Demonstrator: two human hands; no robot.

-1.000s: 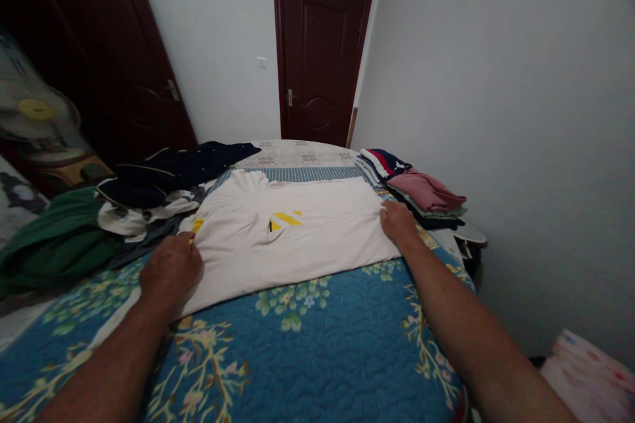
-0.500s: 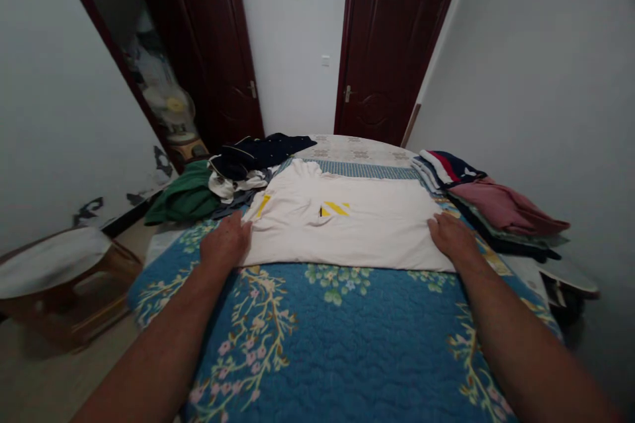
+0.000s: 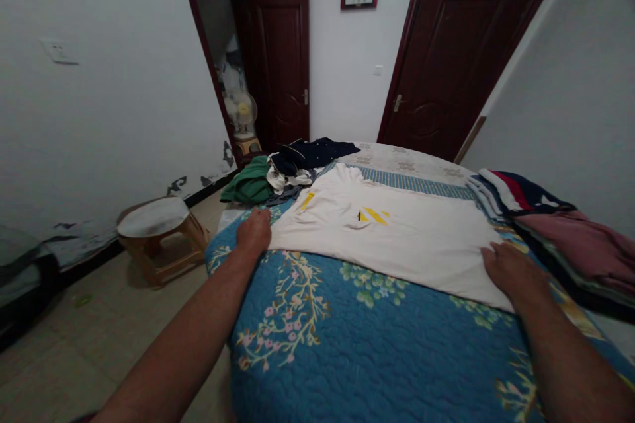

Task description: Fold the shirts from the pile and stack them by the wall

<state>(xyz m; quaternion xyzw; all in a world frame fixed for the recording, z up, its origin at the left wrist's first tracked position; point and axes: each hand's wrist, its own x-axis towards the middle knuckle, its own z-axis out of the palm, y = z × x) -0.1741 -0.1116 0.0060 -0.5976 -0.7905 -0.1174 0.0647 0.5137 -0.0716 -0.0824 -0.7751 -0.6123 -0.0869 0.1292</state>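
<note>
A white shirt [image 3: 426, 231] with yellow stripes lies folded lengthwise across the blue floral quilt [image 3: 367, 344] on the table. At its left end, my left hand [image 3: 254, 232] is closed on the shirt's edge. My right hand [image 3: 513, 271] grips the opposite end, its fingertips on the white cloth. Slight wrinkles run through the fabric around the yellow print. The fingertips of both hands are partly hidden.
Crumpled green [image 3: 248, 182] and dark blue clothes [image 3: 322, 152] lie at the table's far left. A stack of folded clothes [image 3: 580, 238] sits on the right. A stool [image 3: 159, 225] stands on the floor to the left.
The view has turned to the left, so the table and clothes appear further right and more floor shows. Both hands remain at the two ends of the shirt.
</note>
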